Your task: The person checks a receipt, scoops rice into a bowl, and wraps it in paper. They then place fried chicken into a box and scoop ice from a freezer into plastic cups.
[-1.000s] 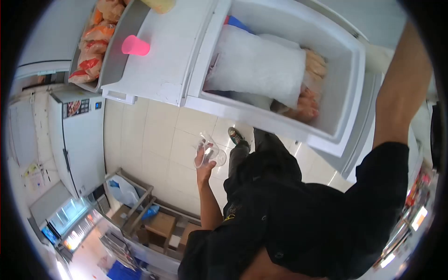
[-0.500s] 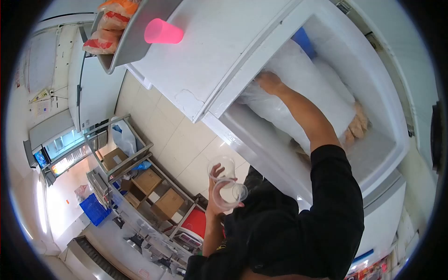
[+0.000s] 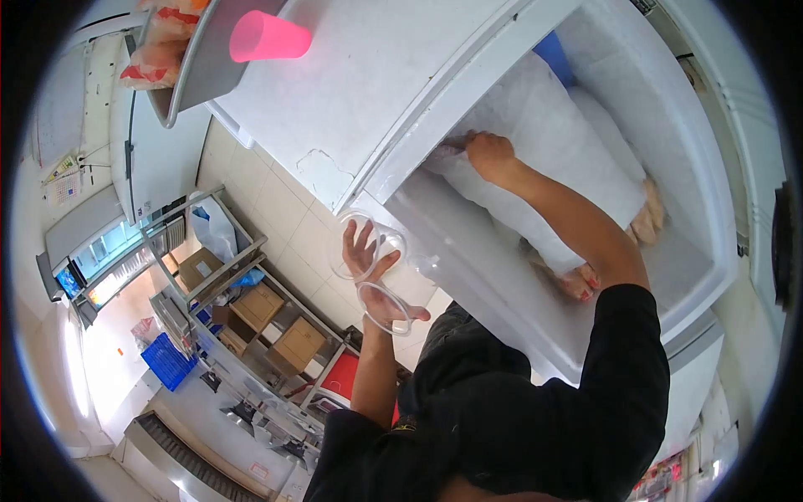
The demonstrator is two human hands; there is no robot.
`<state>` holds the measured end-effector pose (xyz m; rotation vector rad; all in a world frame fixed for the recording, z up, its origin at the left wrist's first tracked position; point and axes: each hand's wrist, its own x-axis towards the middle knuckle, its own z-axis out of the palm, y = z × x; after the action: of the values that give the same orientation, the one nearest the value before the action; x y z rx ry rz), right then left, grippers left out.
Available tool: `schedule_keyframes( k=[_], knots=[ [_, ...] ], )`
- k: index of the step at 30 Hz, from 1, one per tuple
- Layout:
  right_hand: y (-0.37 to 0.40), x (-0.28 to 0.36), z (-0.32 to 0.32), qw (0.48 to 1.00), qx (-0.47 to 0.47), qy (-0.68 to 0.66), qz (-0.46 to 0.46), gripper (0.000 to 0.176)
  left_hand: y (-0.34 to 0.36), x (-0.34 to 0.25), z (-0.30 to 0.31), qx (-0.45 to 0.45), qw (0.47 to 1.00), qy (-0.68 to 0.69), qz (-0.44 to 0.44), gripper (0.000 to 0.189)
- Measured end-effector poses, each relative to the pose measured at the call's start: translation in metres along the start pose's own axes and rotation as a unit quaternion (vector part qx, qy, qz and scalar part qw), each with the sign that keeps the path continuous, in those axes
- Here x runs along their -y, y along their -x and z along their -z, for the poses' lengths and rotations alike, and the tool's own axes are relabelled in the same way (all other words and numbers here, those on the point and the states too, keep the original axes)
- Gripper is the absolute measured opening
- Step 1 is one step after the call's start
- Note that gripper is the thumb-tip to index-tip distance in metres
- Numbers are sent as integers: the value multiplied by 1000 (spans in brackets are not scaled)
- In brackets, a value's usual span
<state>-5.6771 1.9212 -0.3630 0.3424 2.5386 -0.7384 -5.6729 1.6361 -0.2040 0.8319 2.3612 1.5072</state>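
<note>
My left hand (image 3: pixel 376 272) is beside the chest freezer with two clear plastic cups (image 3: pixel 386 308), its fingers spread around them. Inside the open white freezer (image 3: pixel 468 263), my right hand (image 3: pixel 492 156) is closed on the upper left edge of a large frosty white plastic bag (image 3: pixel 544 125). Pale and reddish frozen pieces (image 3: pixel 577 283) show below the bag, and more lie at its right end. What the bag holds cannot be made out.
A pink cup (image 3: pixel 269 37) lies on the white lid, next to a grey bin (image 3: pixel 205 63) with bagged food. A blue item (image 3: pixel 552 58) is at the freezer's far end. Shelves with cardboard boxes (image 3: pixel 299 343) and a blue basket (image 3: pixel 169 360) are at the left.
My left hand has moved up and left with the cups, its fingers more spread. My right hand has pulled the bag's edge slightly, and reddish pieces now show below it. The view has shifted a little.
</note>
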Motion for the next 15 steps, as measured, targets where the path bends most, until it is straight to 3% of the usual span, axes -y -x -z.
schedule_keyframes(
  k=[2, 5, 7, 12, 15],
  knots=[
    [20, -4, 5, 997, -61, -12, -52, 32, 6, -2, 8, -2, 999, -21, -24, 99],
    [9, -8, 27, 997, -6, 11, -80, 30, 27, -11, 19, 17, 999, -47, -6, 98],
    [-3, -13, 12, 983, -122, 121, -61, 29, 45, -10, 25, 29, 998, -62, 15, 99],
    [-18, 6, 29, 993, -66, 48, -86, 29, 69, -11, 34, 28, 995, -80, 44, 95],
    [-40, 7, 29, 986, 6, 153, -70, 28, 76, -9, 41, 22, 994, -99, 47, 92]
  ],
)
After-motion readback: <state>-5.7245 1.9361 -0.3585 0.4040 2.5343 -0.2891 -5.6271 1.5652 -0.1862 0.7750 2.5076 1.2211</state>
